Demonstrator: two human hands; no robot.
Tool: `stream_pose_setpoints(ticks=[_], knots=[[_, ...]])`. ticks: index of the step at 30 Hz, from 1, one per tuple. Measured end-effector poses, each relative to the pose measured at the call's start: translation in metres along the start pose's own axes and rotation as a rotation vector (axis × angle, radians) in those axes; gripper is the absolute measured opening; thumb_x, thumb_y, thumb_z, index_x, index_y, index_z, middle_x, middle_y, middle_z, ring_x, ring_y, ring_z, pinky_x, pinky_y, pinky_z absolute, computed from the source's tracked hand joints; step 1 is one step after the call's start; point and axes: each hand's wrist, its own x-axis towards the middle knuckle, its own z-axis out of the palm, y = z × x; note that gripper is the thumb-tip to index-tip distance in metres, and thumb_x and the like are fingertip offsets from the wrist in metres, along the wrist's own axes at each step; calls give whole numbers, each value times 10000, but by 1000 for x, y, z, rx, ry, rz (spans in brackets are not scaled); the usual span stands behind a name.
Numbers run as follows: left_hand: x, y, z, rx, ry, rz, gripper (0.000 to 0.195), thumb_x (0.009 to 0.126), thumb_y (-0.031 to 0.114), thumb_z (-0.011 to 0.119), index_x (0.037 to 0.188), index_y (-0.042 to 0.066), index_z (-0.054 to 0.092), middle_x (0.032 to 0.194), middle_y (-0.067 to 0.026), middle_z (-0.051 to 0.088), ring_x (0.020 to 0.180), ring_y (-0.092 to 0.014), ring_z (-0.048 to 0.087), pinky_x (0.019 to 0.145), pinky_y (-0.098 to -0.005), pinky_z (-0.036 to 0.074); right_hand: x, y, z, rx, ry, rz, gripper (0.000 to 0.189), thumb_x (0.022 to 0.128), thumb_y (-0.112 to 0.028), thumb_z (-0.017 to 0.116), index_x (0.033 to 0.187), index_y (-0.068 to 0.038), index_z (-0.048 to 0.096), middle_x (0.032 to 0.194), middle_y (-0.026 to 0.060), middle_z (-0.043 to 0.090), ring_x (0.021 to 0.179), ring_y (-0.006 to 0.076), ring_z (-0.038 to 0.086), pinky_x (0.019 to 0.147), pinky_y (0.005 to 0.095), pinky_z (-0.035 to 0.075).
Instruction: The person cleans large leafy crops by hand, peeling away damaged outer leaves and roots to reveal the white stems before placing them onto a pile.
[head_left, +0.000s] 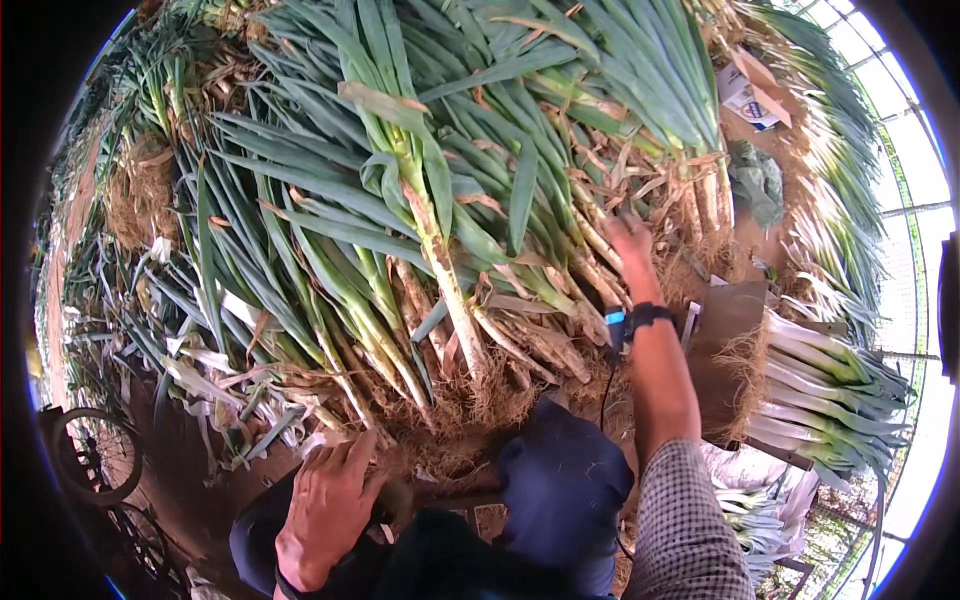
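Observation:
A large heap of untrimmed leeks (420, 247) lies before me, with green leaves pointing away and soil-stained roots towards my knees. My right hand (630, 244) reaches out to the heap's right side. It touches the pale leek stalks (596, 240) there, but whether its fingers close around one is hidden. Above my left knee, near the root ends, my left hand (330, 502) hangs with its thumb apart from the fingers and nothing visible in it. One dirty-stemmed leek (442, 277) lies on top of the pile in the middle.
Cleaned leeks (817, 390) lie on a stand at the right, roots towards me. Behind it runs a long row of white-stemmed leeks (832, 180). An open cardboard box (754, 94) sits far right. Stripped leaves (202, 375) litter the left, near a spoked wheel (97, 457).

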Motion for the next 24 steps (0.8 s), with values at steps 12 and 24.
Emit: stream_pose_setpoints(ticks=[12,24], knots=[[21,-3,6,22,-128,-82,480,813,208,702,1230,18,557,1116,-188,627,1057,-377,584,984,-455,424,30,57,15,-591,-775,47,775,904,-491,575,1487,-81,271,1488,174,264,1386,312,290,1101,397,333],[48,16,23,82,-226,-71,497,833,233,691,1265,36,547,1161,-202,617,1080,-413,561,953,-468,428,-95,1,64,-143,-302,-245,530,904,-432,607,1145,34,531,819,241,633,757,400,641,713,465,523]])
